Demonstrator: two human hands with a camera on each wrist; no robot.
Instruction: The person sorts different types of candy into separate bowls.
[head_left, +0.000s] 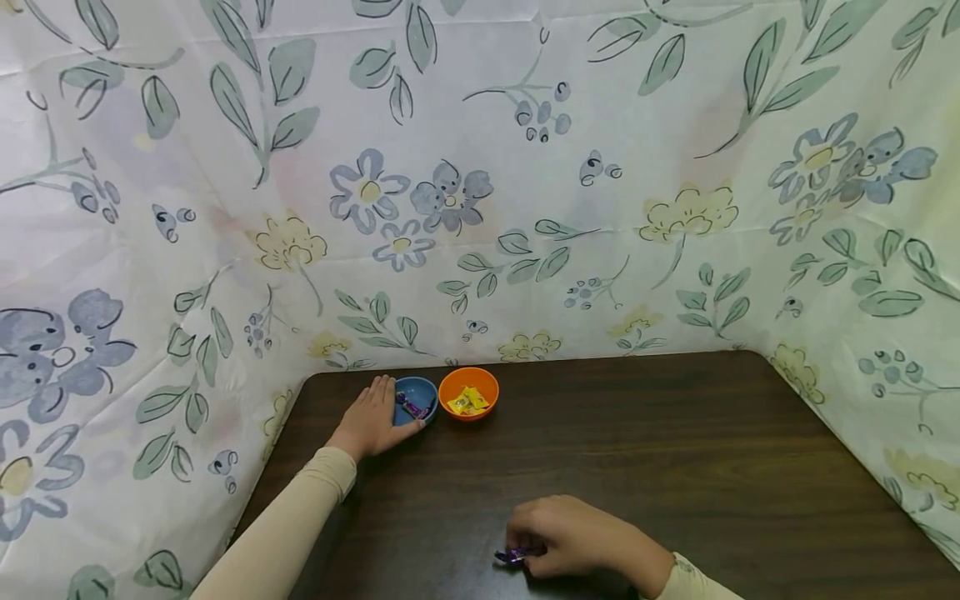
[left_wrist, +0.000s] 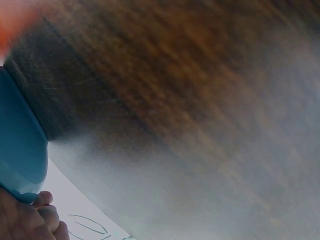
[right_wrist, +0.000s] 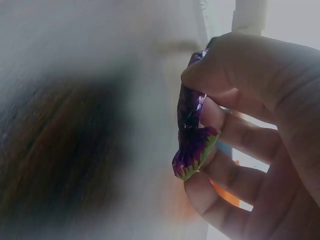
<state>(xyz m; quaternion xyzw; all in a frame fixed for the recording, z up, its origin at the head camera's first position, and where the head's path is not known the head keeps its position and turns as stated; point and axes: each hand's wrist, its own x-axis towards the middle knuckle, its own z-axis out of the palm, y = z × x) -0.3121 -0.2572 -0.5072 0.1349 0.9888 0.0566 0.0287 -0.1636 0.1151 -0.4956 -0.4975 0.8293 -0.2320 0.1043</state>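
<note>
In the head view my left hand (head_left: 372, 421) lies against the left side of a small blue bowl (head_left: 417, 385), fingers extended along it and thumb at its near rim. A purple-wrapped candy (head_left: 414, 407) lies inside that bowl. The left wrist view shows the fingertips (left_wrist: 48, 216) close to the blue bowl wall (left_wrist: 22, 135). My right hand (head_left: 573, 533), low over the table near its front, pinches another purple candy (head_left: 514, 556) between thumb and fingers. Up close, the candy's twisted wrapper end (right_wrist: 192, 155) is fanned out, with a green edge.
An orange bowl (head_left: 493, 385) with several yellow-wrapped candies (head_left: 468, 402) stands right beside the blue bowl, at the far left of the dark wooden table (head_left: 660, 442). Floral cloth (head_left: 525, 250) hangs behind the table and along both sides.
</note>
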